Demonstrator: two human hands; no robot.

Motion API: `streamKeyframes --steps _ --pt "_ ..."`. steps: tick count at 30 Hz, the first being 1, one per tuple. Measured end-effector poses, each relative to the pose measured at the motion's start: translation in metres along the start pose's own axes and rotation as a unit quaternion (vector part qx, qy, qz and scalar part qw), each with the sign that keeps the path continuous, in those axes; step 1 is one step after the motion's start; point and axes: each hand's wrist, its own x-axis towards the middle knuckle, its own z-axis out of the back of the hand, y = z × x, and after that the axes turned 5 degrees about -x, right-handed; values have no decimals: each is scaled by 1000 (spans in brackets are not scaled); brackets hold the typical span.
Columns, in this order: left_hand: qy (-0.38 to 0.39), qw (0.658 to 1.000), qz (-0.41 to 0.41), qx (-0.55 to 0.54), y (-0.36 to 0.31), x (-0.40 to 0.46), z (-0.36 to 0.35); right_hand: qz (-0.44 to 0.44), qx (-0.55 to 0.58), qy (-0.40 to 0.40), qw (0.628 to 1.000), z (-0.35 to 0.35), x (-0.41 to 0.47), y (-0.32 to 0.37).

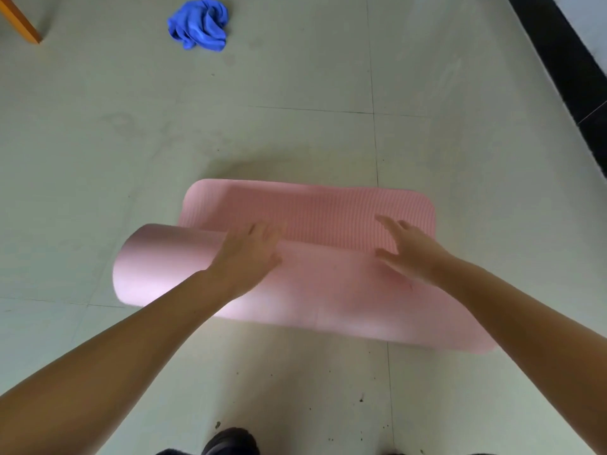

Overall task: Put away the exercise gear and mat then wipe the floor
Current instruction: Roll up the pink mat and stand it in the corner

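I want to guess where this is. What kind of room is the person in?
Probably a room at home or a small exercise room, though I can't be sure. A pink mat lies half rolled on a pale tiled floor, a blue cloth sits crumpled nearby, and a wooden leg pokes in.

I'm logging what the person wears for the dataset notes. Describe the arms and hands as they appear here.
Both forearms are bare as far up as the picture shows: no sleeves in view. The left hand and right hand wear no gloves, and no watch, band or ring can be made out, though the picture is slightly blurred. No markings show on either arm.
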Motion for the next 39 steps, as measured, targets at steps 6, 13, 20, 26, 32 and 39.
streamKeyframes --steps 6,13,20,26,32,39 --pt "-8 999 31 -34 3 41 -1 108 -200 123 966 -32 -13 49" --pt "146 985 -47 77 -3 19 -2 89 -132 147 976 -14 32 36" --pt "10 982 -101 158 -11 16 -34 38 -5 238 970 13 74 23" --pt "87 991 -78 69 -4 69 -19 -10 -36 129 991 15 86 9" --pt "122 990 -72 -19 20 135 16 43 -84 -121 988 -20 63 27" --pt "-218 948 201 -116 102 107 -4 77 -124 -53 988 -12 88 23"
